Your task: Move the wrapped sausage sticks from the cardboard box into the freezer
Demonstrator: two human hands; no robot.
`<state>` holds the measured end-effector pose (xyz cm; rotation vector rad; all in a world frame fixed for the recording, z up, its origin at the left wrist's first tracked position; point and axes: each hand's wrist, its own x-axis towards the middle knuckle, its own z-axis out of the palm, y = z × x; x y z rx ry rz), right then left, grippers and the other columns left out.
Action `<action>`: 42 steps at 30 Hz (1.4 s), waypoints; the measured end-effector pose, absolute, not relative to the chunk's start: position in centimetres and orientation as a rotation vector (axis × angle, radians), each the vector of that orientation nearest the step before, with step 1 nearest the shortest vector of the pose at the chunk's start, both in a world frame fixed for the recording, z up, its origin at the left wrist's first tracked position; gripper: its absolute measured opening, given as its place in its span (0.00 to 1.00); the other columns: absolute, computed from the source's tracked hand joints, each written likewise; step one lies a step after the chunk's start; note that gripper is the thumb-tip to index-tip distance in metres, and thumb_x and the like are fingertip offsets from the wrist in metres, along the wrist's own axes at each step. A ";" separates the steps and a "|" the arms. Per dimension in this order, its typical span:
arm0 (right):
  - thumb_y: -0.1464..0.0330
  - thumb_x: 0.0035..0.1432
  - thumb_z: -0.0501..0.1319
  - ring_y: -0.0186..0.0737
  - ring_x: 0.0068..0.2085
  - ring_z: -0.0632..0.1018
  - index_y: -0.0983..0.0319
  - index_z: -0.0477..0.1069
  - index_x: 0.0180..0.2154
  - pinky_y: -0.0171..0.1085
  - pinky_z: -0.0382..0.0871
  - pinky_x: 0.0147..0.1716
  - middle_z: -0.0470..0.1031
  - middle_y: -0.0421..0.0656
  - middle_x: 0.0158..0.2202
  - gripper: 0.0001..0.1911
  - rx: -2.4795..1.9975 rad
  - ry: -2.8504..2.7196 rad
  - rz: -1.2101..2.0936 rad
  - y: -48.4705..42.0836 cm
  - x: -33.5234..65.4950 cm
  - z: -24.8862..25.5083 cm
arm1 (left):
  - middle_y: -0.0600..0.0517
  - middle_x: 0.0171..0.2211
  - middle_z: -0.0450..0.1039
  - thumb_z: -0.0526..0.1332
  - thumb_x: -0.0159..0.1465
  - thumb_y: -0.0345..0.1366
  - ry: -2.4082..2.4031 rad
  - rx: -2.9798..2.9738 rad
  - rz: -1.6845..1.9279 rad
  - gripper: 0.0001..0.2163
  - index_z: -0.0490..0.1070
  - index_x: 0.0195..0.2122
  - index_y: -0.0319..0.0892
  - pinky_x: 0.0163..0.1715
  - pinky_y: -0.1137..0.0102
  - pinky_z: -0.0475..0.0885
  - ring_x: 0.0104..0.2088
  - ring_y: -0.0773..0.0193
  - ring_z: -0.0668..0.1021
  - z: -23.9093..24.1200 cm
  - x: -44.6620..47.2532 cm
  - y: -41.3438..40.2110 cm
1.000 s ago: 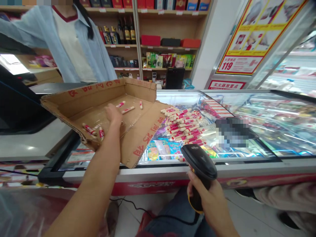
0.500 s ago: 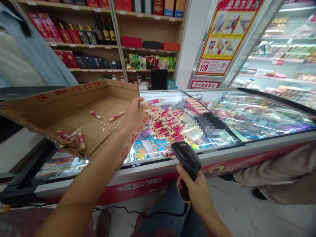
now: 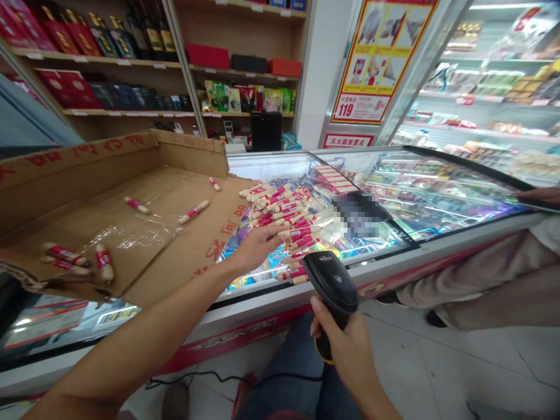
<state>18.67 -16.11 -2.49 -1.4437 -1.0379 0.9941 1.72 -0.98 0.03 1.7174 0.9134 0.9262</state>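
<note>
My left hand is at the near left side of a pile of sausages, its fingertips closed on the end of one sausage. The sausages are pale sticks with red labels, heaped on the glass top of a freezer. In my right hand is a black barcode scanner, gripped by its handle, head tilted toward the pile. Left of the pile sits a shallow cardboard box with several loose sausages in it.
The chest freezer runs across in front of me. A blurred-out dark object lies right of the pile. At the far right are a person's hand and trousers. A cable hangs below; shelves stand behind.
My left hand has moved from the box's right edge, where it held a sausage, down to the pile. One sausage now shows inside the box near that edge. The view has shifted right.
</note>
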 end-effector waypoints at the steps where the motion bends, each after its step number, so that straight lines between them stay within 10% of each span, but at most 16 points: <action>1: 0.53 0.54 0.65 0.37 0.18 0.72 0.63 0.72 0.28 0.34 0.66 0.20 0.71 0.37 0.15 0.18 -1.446 -1.041 0.983 -16.0 18.5 -2.5 | 0.50 0.41 0.78 0.59 0.63 0.48 0.907 1.731 0.915 0.18 0.78 0.44 0.39 0.47 0.69 0.68 0.45 0.61 0.75 0.1 1.7 -1.0; 8: 0.55 0.55 0.64 0.37 0.19 0.72 0.61 0.70 0.22 0.34 0.68 0.21 0.69 0.37 0.15 0.18 -1.448 -1.061 0.975 -15.3 17.6 -2.1 | 0.53 0.34 0.79 0.59 0.64 0.48 0.914 1.628 0.805 0.20 0.75 0.52 0.42 0.28 0.74 0.66 0.26 0.71 0.69 -0.6 1.5 -0.8; 18: 0.54 0.54 0.64 0.37 0.18 0.73 0.60 0.70 0.21 0.34 0.70 0.21 0.70 0.38 0.15 0.18 -1.527 -1.059 0.934 -15.3 17.2 -1.9 | 0.50 0.41 0.80 0.60 0.64 0.46 0.823 1.639 0.805 0.16 0.79 0.45 0.41 0.53 0.64 0.68 0.45 0.60 0.78 -0.2 1.6 -0.8; 42: 0.54 0.54 0.65 0.37 0.20 0.73 0.61 0.71 0.23 0.34 0.69 0.21 0.70 0.38 0.15 0.18 -1.466 -1.022 1.013 -15.6 17.3 -2.0 | 0.50 0.47 0.79 0.58 0.65 0.46 0.902 1.805 0.844 0.17 0.78 0.47 0.42 0.54 0.63 0.68 0.50 0.57 0.77 -0.4 1.2 -0.4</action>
